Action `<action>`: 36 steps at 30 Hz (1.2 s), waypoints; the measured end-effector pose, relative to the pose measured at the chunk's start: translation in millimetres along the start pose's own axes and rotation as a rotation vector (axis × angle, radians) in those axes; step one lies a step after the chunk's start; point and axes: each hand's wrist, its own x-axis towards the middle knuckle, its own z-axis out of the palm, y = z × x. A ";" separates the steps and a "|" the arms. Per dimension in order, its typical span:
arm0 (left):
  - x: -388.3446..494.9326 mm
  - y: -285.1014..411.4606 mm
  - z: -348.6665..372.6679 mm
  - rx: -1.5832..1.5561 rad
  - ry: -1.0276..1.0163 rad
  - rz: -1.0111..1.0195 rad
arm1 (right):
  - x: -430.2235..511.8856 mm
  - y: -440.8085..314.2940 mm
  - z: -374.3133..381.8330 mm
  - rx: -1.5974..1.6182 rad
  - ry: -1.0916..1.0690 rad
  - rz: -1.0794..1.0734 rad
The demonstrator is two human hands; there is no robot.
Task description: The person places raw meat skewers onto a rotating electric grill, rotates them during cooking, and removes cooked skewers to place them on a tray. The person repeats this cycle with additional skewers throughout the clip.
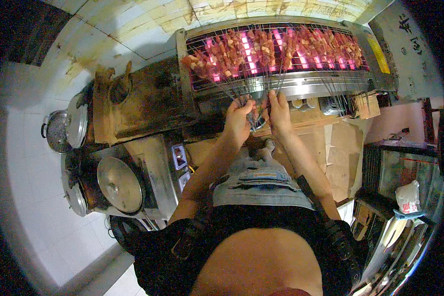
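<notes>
Chunks of meat on thin metal skewers (225,53) lie in a dense row across an electric grill (281,88) with glowing pink heating bars. My left hand (239,113) grips a bunch of skewer ends in front of the grill's left half, thumb on top. Close beside it, my right hand (280,111) is closed around the ends of a few more skewers. The meat at their far ends lies over the wire rack. Another group of meat skewers (329,44) rests on the right half, its bare ends sticking out over the front edge.
Left of the grill stands a grease-stained metal counter (151,100). A lidded pan (119,185) and lidded pots (77,120) are farther left. Small jars (303,103) sit under the grill's front. Cardboard (340,159) covers the floor; a glass-fronted cabinet (403,177) stands at right.
</notes>
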 end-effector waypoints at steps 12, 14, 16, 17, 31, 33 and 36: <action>-7.2 6.1 24.4 0.075 -0.006 -0.018 | 24.6 33.5 -24.8 -0.142 -0.008 -0.032; -3.6 4.8 35.0 0.113 0.122 -0.029 | 24.8 35.1 -25.3 -0.269 0.027 -0.212; -1.8 4.6 36.9 0.147 0.042 -0.052 | 17.1 26.7 -18.8 -0.388 0.059 -0.478; -1.4 4.2 37.5 0.164 0.002 -0.064 | 20.7 31.9 -20.8 -0.399 0.063 -0.504; 8.7 0.4 21.1 0.050 -0.031 -0.153 | 10.8 9.9 -29.0 -0.078 -0.112 -0.083; 12.9 -4.0 25.1 0.052 0.000 -0.179 | 10.8 11.8 -23.9 -0.208 -0.111 -0.220; 14.1 -8.1 23.3 0.043 -0.009 -0.177 | 10.4 -3.5 -11.2 -0.087 -0.092 -0.068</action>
